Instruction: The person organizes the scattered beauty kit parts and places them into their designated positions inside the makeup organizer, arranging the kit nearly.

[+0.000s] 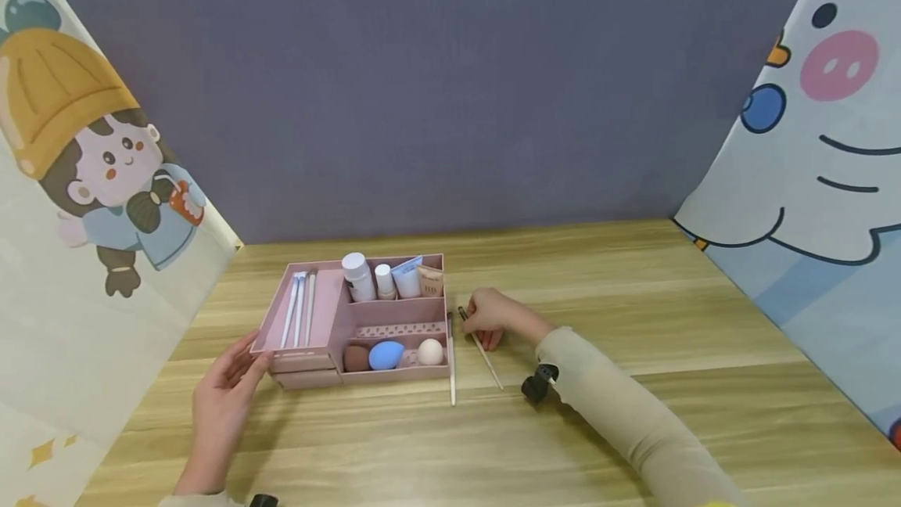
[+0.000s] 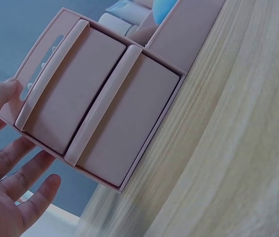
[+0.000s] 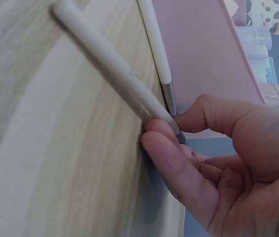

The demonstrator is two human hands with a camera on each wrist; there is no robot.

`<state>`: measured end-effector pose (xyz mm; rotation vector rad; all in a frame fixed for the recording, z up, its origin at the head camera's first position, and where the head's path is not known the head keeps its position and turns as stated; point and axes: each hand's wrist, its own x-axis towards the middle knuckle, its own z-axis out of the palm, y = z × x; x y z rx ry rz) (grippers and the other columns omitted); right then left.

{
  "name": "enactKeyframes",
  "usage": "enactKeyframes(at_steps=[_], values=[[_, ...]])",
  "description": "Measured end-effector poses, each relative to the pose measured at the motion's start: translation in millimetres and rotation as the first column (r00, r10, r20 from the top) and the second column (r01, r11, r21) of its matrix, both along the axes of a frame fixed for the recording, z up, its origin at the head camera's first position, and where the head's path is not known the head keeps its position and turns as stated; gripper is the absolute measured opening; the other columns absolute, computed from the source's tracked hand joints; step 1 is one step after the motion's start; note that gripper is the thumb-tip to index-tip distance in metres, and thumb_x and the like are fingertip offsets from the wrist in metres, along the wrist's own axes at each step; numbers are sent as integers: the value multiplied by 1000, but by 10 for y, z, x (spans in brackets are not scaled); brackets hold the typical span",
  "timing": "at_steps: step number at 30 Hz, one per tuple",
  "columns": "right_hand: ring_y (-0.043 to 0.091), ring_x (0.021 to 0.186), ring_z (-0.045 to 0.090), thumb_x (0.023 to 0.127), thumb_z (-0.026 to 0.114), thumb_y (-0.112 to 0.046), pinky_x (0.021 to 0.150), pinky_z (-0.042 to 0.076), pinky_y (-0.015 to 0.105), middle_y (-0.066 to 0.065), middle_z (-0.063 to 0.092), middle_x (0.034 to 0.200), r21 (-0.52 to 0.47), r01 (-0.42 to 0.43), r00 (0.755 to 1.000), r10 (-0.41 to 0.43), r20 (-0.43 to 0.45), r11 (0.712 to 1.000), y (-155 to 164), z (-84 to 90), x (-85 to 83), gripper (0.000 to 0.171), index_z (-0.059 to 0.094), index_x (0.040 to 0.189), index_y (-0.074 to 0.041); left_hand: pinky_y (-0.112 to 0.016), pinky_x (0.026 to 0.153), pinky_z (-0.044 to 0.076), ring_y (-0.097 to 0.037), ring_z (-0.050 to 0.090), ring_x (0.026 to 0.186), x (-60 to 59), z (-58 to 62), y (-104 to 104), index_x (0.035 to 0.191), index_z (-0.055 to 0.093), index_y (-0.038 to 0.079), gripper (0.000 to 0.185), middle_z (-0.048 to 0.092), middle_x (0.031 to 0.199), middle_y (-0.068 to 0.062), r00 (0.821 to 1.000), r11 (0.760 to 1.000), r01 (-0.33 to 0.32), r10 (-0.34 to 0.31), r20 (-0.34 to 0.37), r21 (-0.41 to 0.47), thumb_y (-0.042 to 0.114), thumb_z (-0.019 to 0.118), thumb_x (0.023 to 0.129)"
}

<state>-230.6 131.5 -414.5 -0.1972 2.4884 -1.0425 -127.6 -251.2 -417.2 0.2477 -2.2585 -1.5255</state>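
Note:
A pink makeup organizer stands on the table. At its left front corner my left hand holds the edge, thumb on the front and fingers along the side; the left wrist view shows this hand beside two drawers. To the right of the organizer, my right hand pinches a makeup brush near its dark end, its pale handle slanting toward the front. In the right wrist view, thumb and fingers grip this brush. A second brush lies along the organizer's right side.
Several brushes lie in the organizer's left top tray. Its back compartment has a white bottle, a smaller bottle and tubes. In front sit a brown sponge, a blue sponge and a cream sponge.

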Motion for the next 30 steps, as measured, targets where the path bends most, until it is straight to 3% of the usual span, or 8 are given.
enactKeyframes(at_steps=[8, 16, 24, 30], values=[[16, 43, 59, 90, 62, 0, 47, 56, 32, 12, 61, 60, -92, 17, 1000, -15, 15, 996, 59, -13, 12, 6, 59, 86, 1, -6, 77, 46, 14, 58, 90, 9, 11, -5, 133, 62, 4, 43, 61, 94, 31, 1000, 1000, 9, -9, 7, 12, 18, 73, 93], [17, 42, 59, 88, 60, 2, 46, 56, 34, 12, 59, 59, -234, 35, 999, -33, 15, 972, 128, 14, -12, 9, 58, 97, 3, -6, 78, 47, 13, 60, 90, 19, 12, 14, 130, 63, -1, 39, 62, 94, 30, 999, 999, 20, -19, -48, 26, 10, 71, 93], [14, 42, 59, 89, 57, 2, 44, 55, 28, 10, 59, 58, -331, 10, 999, -22, -32, 944, 125, 288, -71, 16, 56, 103, 8, -5, 76, 47, 15, 58, 89, 30, -6, -9, 132, 63, 2, 42, 62, 94, 31, 1000, 1000, 18, -18, -16, 16, 14, 73, 93], [14, 44, 60, 90, 56, 4, 47, 57, 31, 10, 59, 60, -394, 7, 998, -32, -58, 919, 115, 527, -103, 25, 54, 112, 15, -6, 77, 46, 14, 58, 90, -3, 2, -11, 132, 63, 3, 43, 61, 95, 31, 1000, 1000, 17, -17, -11, 10, 16, 73, 93]])
